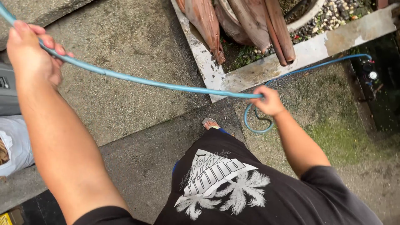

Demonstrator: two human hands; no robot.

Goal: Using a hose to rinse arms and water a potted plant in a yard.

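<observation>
Both hands grip a blue hose (137,78) stretched between them — the left hand (31,54) raised, fingers curled round it, the right hand (268,101) clenched on it lower down. Beyond, the hose loops over wet concrete ground (133,41) toward a tap (368,71).

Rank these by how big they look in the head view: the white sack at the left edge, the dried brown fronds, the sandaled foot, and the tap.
1. dried brown fronds
2. white sack, partly cut off by the frame edge, so unsure
3. sandaled foot
4. tap, smallest, though it is also farther away
</observation>
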